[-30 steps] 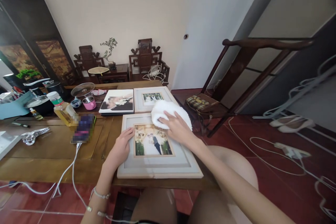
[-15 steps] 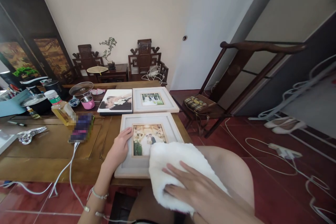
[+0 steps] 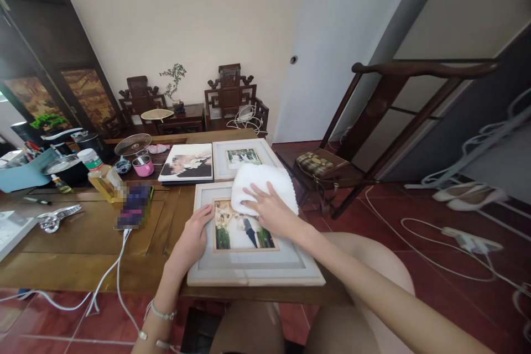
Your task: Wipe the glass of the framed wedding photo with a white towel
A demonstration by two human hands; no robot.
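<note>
- Nearest frame (image 3: 253, 257): large, pale, lies flat at the near edge of the tabletop (image 3: 83, 243), its near right corner slightly overhanging. It holds a photo (image 3: 243, 227) in a wide mat.
- Left hand (image 3: 191, 240): rests flat on the frame's left border, fingers spread and reaching the photo's left edge. It grips nothing and seems only to pin the frame in place.
- Right hand (image 3: 271, 213): palm down, fingers spread and pressed on a folded white cloth (image 3: 261, 191). The hand is not closed round the cloth; it presses it down on the glass.
- Cloth position: over the frame's far right part, covering the photo's upper right corner and the far border (contact looks full, no gap visible).
- Step in hand, as judged: wiping the frame's face, far portion.
- Next move calls for steady downward pressure and a stroke toward the near edge, with the left hand holding firm so the overhanging frame does not slide.
- Further back: a second, smaller frame (image 3: 244, 157) beside a flat photo print (image 3: 188, 163), both toward the far right corner.
- Left of these: phone (image 3: 133, 206) on a white cable (image 3: 112, 276), oil bottle (image 3: 102, 177), pink cup (image 3: 143, 166).
</note>
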